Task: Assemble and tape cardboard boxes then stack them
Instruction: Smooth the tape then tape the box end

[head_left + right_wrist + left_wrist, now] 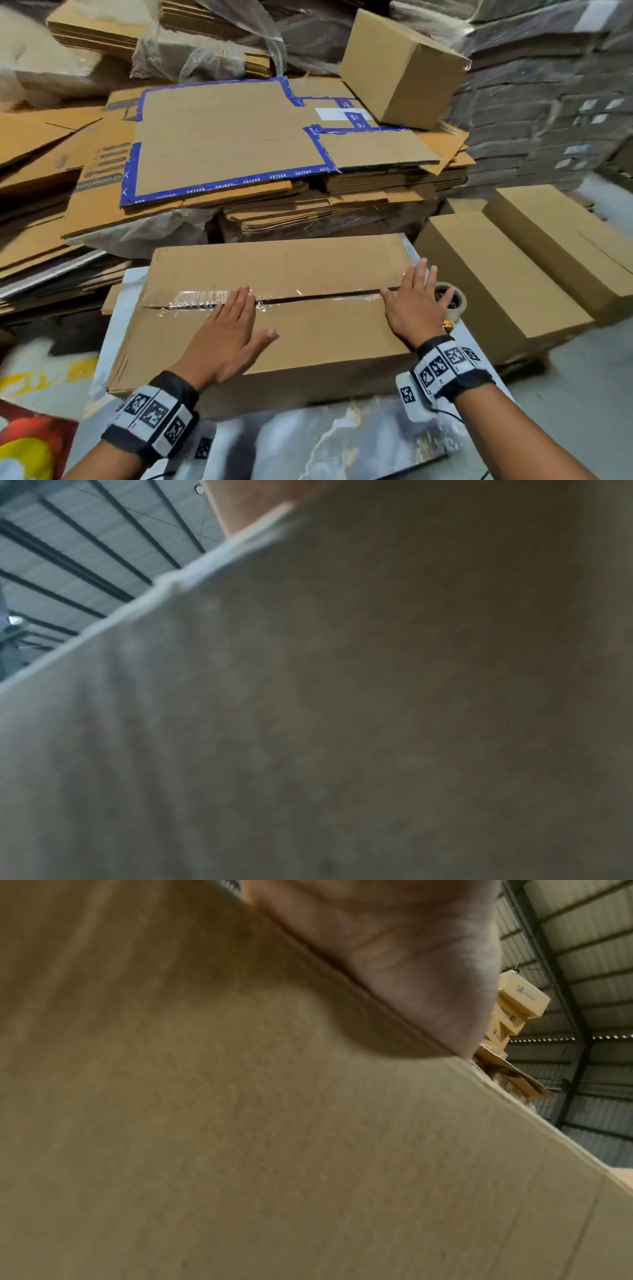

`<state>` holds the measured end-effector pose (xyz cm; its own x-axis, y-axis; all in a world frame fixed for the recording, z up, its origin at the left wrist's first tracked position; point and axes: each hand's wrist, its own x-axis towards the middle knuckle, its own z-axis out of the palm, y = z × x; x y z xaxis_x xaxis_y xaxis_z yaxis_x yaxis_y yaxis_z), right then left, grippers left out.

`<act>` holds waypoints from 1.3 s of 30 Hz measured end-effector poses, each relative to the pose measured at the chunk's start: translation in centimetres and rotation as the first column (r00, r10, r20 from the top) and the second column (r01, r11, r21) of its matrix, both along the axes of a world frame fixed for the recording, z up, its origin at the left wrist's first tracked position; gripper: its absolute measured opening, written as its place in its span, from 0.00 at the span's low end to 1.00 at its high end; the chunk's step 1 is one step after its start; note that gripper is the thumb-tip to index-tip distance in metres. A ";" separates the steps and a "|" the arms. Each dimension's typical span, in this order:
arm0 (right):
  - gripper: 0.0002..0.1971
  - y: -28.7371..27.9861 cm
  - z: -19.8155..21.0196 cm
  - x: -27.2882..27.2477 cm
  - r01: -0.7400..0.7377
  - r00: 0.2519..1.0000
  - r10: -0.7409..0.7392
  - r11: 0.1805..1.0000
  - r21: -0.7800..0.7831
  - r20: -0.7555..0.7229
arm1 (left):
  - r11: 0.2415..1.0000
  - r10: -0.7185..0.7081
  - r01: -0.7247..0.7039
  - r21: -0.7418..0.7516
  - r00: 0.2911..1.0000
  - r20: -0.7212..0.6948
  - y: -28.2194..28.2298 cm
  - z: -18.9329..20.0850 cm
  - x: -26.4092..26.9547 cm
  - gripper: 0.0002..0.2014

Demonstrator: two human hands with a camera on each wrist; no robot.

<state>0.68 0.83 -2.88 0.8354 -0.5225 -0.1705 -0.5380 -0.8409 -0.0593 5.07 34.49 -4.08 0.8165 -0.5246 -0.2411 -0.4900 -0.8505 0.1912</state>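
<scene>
A long brown cardboard box (318, 335) lies on the marbled table (342, 442), its two top flaps meeting at a centre seam. Clear tape (202, 298) covers the seam's left part, crinkled there. My left hand (229, 329) presses flat on the near flap, fingertips at the tape's end. My right hand (414, 301) lies flat, fingers spread, over the seam at the box's right end. A roll of tape (454, 301) sits on the table just past the right hand. Both wrist views show only blurred cardboard (274, 1123) close up, with a bit of palm (411, 947).
Finished boxes (507, 274) lie in a row at the right on the floor. Stacks of flat cardboard (239, 144) fill the space behind the table, with one assembled box (400, 68) resting tilted on top. Wrapped bundles (534, 113) rise at the far right.
</scene>
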 end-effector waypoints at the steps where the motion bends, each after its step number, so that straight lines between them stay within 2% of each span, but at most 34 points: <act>1: 0.35 -0.6 -0.1 0.1 0.001 1.000 -0.001 1.000 0.011 -0.004 | 1.000 0.003 -0.003 -0.004 1.000 -0.001 0.0 0.0 0.0 0.53; 4: 0.33 -1.0 0.3 0.1 0.018 1.000 -0.018 1.000 0.022 0.024 | 1.000 0.002 -0.002 -0.015 1.000 -0.008 0.1 -0.1 0.2 0.52; 6: 0.34 0.4 1.1 -0.6 -0.026 0.990 0.021 0.999 0.037 0.137 | 0.999 0.027 -0.027 -0.029 1.000 0.005 1.1 0.1 0.5 0.51; 8: 0.31 3.1 1.4 -1.8 -0.202 0.945 0.164 0.973 0.110 0.284 | 0.993 0.110 -0.108 -0.042 0.992 0.056 3.5 0.5 1.3 0.50; 10: 0.31 6.9 1.6 -3.5 -0.430 0.873 0.338 0.874 0.228 0.351 | 0.980 0.199 -0.200 -0.003 0.973 0.116 6.9 0.9 2.5 0.50; 12: 0.35 10.3 1.0 -4.9 -0.597 0.798 0.516 0.745 0.298 0.310 | 0.966 0.228 -0.242 0.089 0.963 0.140 9.8 1.0 3.2 0.51; 14: 0.38 12.2 -0.3 -5.2 -0.750 0.661 0.727 0.650 0.121 0.186 | 0.963 0.225 -0.242 0.118 0.964 0.141 11.4 0.7 3.1 0.52; 16: 0.39 12.7 -0.6 -4.2 -0.810 0.586 0.807 0.586 0.022 0.071 | 0.959 0.257 -0.270 0.082 0.956 0.144 11.9 0.5 2.4 0.53; 18: 0.40 12.0 -0.4 -2.6 -0.829 0.558 0.828 0.557 0.047 0.049 | 0.947 0.304 -0.315 0.056 0.941 0.147 12.1 0.5 1.6 0.55; 21: 0.41 11.0 1.1 -0.4 -0.792 0.601 0.799 0.589 0.163 0.031 | 0.926 0.356 -0.368 0.088 0.926 0.121 11.7 0.6 0.4 0.57; 26: 0.42 10.8 2.9 1.4 -0.683 0.714 0.700 0.697 0.221 0.001 | 0.893 0.389 -0.398 0.210 0.917 0.083 10.1 0.8 -3.2 0.59; 28: 0.42 10.7 3.0 1.5 -0.655 0.741 0.672 0.721 0.225 0.004 | 0.891 0.395 -0.399 0.216 0.917 0.059 10.1 1.3 -4.1 0.57; 31: 0.42 10.7 2.9 1.2 -0.646 0.751 0.661 0.732 0.217 0.008 | 0.898 0.421 -0.430 0.095 0.902 0.100 11.6 2.8 -2.1 0.48; 34: 0.41 11.0 2.7 0.9 -0.658 0.739 0.674 0.728 0.193 -0.019 | 0.887 0.460 -0.459 -0.055 0.867 0.190 14.0 3.7 2.6 0.43; 35: 0.41 11.1 2.5 0.8 -0.669 0.730 0.683 0.721 0.181 -0.022 | 0.878 0.479 -0.469 -0.100 0.861 0.170 14.9 3.5 4.4 0.42; 37: 0.40 11.3 2.5 0.6 -0.686 0.716 0.698 0.706 0.177 -0.012 | 0.866 0.484 -0.472 -0.165 0.874 0.040 16.1 2.8 6.6 0.43; 39: 0.39 11.3 2.6 0.6 -0.682 0.722 0.691 0.706 0.190 0.022 | 0.858 0.482 -0.477 -0.193 0.876 -0.024 16.1 2.0 7.0 0.42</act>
<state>1.29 12.10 -0.25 0.9399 0.2345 -0.2482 0.1782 -0.9569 -0.2295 12.04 50.55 -2.09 0.9828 -0.1001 -0.1551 -0.0375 -0.9308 0.3636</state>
